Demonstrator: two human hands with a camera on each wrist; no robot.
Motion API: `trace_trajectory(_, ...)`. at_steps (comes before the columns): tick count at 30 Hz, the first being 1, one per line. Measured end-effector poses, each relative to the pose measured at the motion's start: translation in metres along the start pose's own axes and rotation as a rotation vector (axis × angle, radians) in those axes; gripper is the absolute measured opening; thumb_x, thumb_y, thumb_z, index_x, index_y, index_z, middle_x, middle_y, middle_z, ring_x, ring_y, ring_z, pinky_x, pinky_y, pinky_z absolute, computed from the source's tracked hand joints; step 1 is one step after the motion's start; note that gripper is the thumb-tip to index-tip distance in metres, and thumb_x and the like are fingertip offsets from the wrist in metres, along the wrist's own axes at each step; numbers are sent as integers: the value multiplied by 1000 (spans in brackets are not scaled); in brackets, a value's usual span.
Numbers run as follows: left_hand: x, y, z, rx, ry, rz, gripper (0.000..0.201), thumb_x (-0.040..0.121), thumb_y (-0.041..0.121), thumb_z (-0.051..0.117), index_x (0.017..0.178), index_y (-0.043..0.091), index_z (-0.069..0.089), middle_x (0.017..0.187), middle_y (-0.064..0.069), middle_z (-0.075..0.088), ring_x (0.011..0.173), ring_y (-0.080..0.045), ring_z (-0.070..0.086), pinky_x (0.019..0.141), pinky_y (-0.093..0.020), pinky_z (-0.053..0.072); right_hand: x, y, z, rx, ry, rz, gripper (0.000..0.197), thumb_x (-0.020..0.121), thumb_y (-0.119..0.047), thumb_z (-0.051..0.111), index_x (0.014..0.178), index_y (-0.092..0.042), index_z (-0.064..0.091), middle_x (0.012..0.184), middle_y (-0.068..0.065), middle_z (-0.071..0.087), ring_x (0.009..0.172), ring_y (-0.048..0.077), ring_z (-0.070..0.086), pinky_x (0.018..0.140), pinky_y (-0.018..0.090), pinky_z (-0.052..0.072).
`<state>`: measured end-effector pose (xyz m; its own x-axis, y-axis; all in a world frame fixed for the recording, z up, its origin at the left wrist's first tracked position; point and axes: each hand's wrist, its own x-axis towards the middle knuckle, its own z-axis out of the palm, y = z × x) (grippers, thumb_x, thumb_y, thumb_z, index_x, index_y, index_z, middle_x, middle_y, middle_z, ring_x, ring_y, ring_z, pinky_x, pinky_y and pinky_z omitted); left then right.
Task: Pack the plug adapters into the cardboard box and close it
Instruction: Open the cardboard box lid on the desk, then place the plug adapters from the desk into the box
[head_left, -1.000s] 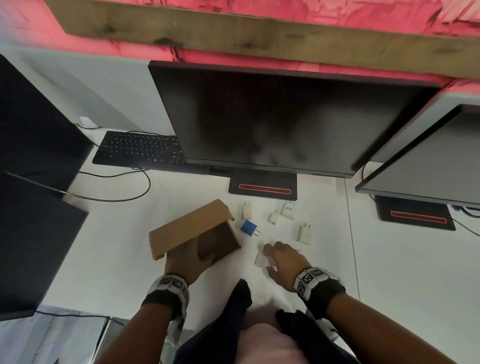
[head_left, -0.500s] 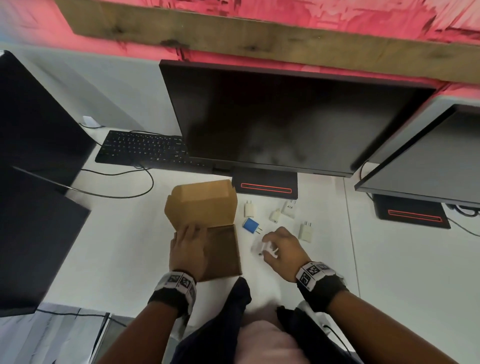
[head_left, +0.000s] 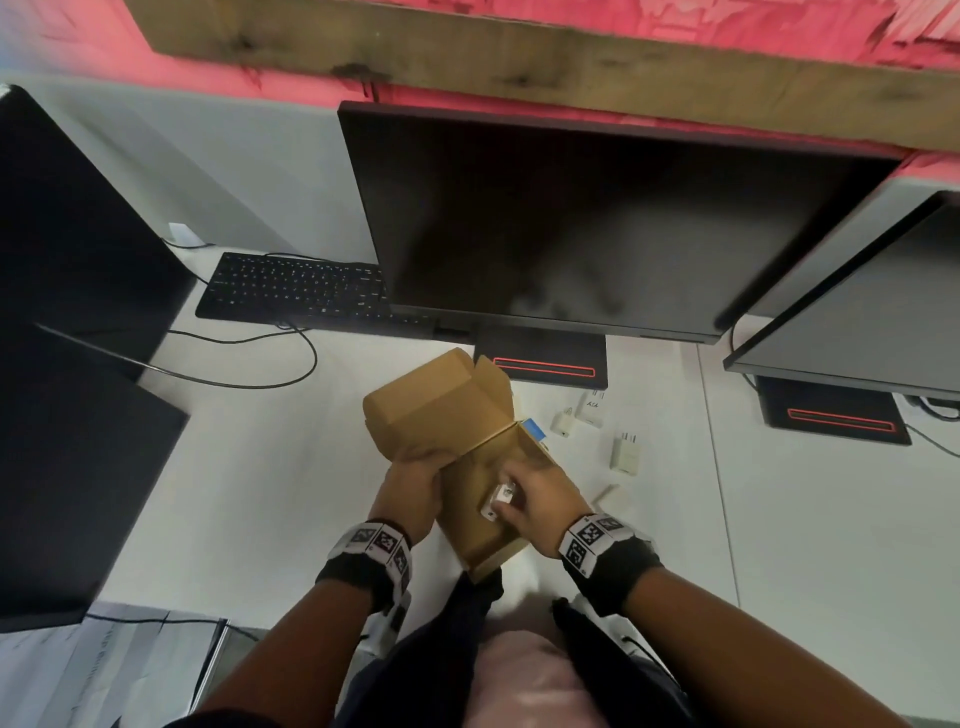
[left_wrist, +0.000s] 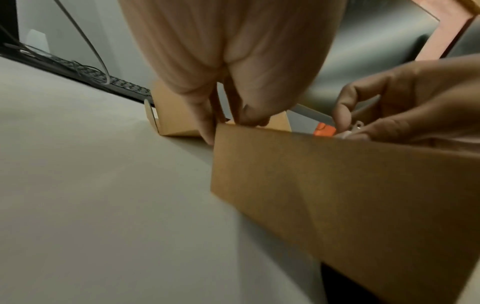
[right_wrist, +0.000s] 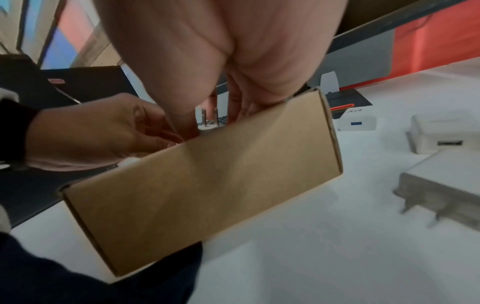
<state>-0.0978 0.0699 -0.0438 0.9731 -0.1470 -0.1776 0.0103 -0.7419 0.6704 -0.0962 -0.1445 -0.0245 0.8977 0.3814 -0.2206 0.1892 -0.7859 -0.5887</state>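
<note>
Smooth white desk across the middle of the head view, matte and flat, with a thin seam running down at the right. Along the top of the frame, a rough wooden beam against a red wall. Below it, a large dark monitor, glossy and rectangular, on a black foot with a glowing red strip. Second monitor at the right edge, another dark screen at the left. Black keyboard at centre left, its thin cable looping over the desk.

At lower centre, the cardboard box, plain brown kraft board with sharp folded edges, lid flap open and tipped toward the monitor. Left hand gripping the box's left wall, fingers curled over the rim. Right hand over the open box, fingers pinching a small white plug adapter with two metal prongs pointing up in the right wrist view.

Just right of the box, a blue adapter partly hidden behind its wall. Further right on the desk, well apart from each other, more white adapters: a small one, a taller labelled one, a blocky one and one lying nearest the right wrist. All hard, smooth plastic, boxy with rounded corners.
</note>
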Motion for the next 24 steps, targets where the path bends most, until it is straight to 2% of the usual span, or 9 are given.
trace_trajectory(2,-7,-3,4,61,87,5,21,93,12,53,107,19,68,121,-10,59,117,-32,49,93,-45,51,2,-2,4,-36,-8,23,28,84,-28,73,81,-20,46,82,-4,54,74,18,48,65,29,34)
trace_trajectory(4,-18,-9,6,129,175,-31,8,89,14,61,92,21,64,112,-7,53,111,-30,47,75,-42,55,6,-5,8,-61,-24,24,32,85,-28,72,75,-21,42,79,-4,51,73,18,46,66,29,33)
trace_trajectory(8,-38,-31,7,185,235,49,7,83,22,65,77,19,62,90,-2,53,89,-27,51,59,-35,51,12,-10,23,-146,-98,16,27,90,-39,67,75,-25,48,83,-3,58,77,20,53,72,31,42)
trace_trajectory(11,-46,-39,4,263,267,103,19,83,31,57,71,19,66,78,2,58,85,-24,48,63,-38,51,12,-11,36,-220,-176,5,28,92,-45,61,90,-17,66,98,4,68,92,24,62,84,35,50)
trace_trajectory(13,-45,-38,0,267,259,83,21,84,34,57,73,22,70,80,5,63,91,-25,48,72,-38,48,11,-11,43,-206,-257,-7,33,91,-45,62,108,-17,70,110,5,70,103,26,63,93,37,50)
trace_trajectory(15,-43,-33,-3,266,238,55,20,85,34,57,76,23,72,89,8,68,101,-25,49,77,-39,44,11,-11,49,-214,-343,-32,41,91,-46,60,120,-19,67,121,4,67,114,27,59,100,38,48)
trace_trajectory(17,-37,-30,-5,251,216,28,13,86,27,62,80,23,72,96,9,70,105,-24,51,79,-41,43,11,-11,52,-232,-378,-59,41,91,-47,56,123,-22,64,127,3,63,121,28,53,103,41,46)
trace_trajectory(21,-30,-33,-5,131,166,30,9,88,15,62,87,17,70,100,1,72,102,-26,59,83,-41,53,9,-14,49,-286,-439,-109,42,94,-37,55,133,-23,57,146,2,49,132,32,37,111,44,36)
trace_trajectory(24,-27,-33,-4,79,144,74,9,89,9,62,88,13,70,103,-2,72,102,-25,61,87,-38,53,8,-17,49,-304,-509,-122,48,96,-35,50,144,-25,48,159,-3,33,138,37,27,114,49,32)
